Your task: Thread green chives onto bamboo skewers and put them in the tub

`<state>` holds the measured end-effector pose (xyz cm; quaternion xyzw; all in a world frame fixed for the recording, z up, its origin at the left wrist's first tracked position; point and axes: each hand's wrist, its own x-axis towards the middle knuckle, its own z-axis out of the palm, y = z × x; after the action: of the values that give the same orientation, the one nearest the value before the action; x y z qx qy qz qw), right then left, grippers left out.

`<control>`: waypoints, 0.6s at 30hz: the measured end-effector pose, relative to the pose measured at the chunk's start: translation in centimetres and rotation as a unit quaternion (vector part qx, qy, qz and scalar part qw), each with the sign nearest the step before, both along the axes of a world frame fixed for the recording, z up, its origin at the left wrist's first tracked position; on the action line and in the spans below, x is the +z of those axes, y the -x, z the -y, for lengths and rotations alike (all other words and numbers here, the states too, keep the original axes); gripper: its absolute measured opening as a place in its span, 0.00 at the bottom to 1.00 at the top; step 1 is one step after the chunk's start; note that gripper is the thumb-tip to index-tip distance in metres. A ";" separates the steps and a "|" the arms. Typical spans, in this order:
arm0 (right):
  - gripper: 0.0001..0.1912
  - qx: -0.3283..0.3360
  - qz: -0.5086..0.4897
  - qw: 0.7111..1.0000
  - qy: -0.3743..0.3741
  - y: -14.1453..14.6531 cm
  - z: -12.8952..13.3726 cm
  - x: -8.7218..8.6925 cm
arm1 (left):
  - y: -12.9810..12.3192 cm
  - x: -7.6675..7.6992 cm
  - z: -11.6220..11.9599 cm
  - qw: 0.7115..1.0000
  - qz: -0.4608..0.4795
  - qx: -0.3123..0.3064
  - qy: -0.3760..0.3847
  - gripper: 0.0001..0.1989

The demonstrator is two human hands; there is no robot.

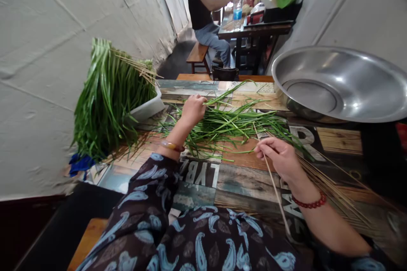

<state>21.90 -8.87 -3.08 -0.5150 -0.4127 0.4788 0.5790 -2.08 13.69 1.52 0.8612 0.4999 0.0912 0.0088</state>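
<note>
Loose green chives lie in a spread heap across the wood-patterned table. At the heap's far left edge, my left hand is closed on some chives, whose long leaves stretch off to the right. My right hand, nearer to me, pinches a thin bamboo skewer that slants from the heap back toward my body. Nothing is threaded on the skewer that I can see. More bamboo skewers lie on the table beneath and beside my right forearm.
A white tub at the left holds a tall stack of skewered chives. On the right stands a wide steel basin. Farther back, a person in a black shirt sits at another table with a bottle and bags.
</note>
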 end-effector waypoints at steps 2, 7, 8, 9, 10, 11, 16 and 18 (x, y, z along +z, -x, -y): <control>0.09 0.000 0.000 1.000 0.002 0.0 -0.3 -0.1 | -0.3 -0.8 -1.7 1.000 -0.021 0.021 -0.004 0.13; 0.11 0.001 0.005 1.000 -0.003 -0.2 -0.6 -0.4 | 0.0 -1.4 -2.6 0.999 -0.039 0.029 -0.005 0.09; 0.10 0.000 0.007 1.000 -0.002 -0.2 -0.6 -0.4 | 0.2 -1.2 -2.3 0.999 -0.036 0.031 -0.013 0.10; 0.10 -0.002 0.009 1.000 -0.001 -0.2 -0.6 -0.4 | 0.5 -0.8 -1.9 0.999 -0.024 0.033 -0.028 0.11; 0.10 -0.002 0.009 1.000 -0.002 -0.3 -0.6 -0.5 | 0.9 -0.3 -1.4 0.998 -0.004 0.033 -0.051 0.11; 0.09 -0.003 0.008 1.000 -0.004 -0.3 -0.5 -0.5 | 1.4 0.4 -0.8 0.996 0.027 0.030 -0.080 0.11; 0.19 0.004 0.008 1.000 -0.026 -0.4 -0.5 -0.4 | 5.0 5.8 3.1 0.950 0.199 0.031 -0.239 0.09; 0.23 0.008 0.008 1.000 -0.029 -0.3 -0.4 -0.4 | 5.9 8.4 5.1 0.929 0.211 0.036 -0.303 0.08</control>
<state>22.21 -8.43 -3.49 -0.4985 -0.4353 0.4666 0.5868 -8.00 8.64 9.96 0.7651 0.4659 0.4183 -0.1500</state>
